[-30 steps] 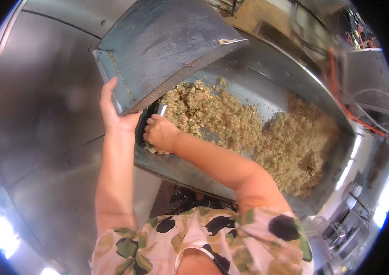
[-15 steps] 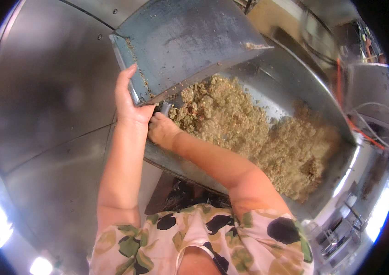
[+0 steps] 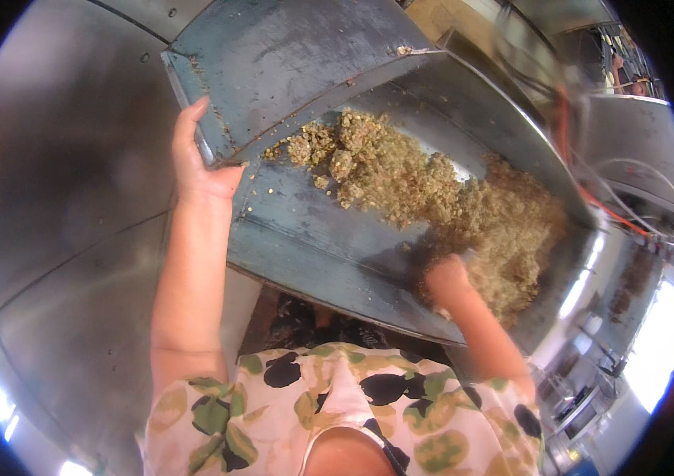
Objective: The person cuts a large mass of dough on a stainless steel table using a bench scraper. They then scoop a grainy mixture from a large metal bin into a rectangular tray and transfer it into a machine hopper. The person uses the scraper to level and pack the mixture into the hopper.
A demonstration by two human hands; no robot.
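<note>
My left hand (image 3: 208, 173) grips the near left edge of a raised grey metal tray (image 3: 297, 63), its remaining fingers hidden by the edge. Below and to the right of this tray lies a long metal trough (image 3: 305, 242) holding a clumpy, tan, granola-like mixture (image 3: 392, 174). Inside the trough, my right hand (image 3: 446, 279) is closed at the near side of the heap. A small grey piece of a hand tool shows beside its fingers; motion blur hides its kind. Crumbs cling to the tray's left edge and to the trough floor.
Large metal panels (image 3: 67, 143) stand on the left. Past the trough's right end run an orange cord (image 3: 610, 208) and pale hoses, with a round metal vessel (image 3: 638, 135) behind them. Metal equipment (image 3: 583, 397) is at the lower right.
My right hand has swept right, from beside my left hand to the heap's near side. The mixture has shifted right, baring the trough's left floor. My left hand keeps its hold on the tray.
</note>
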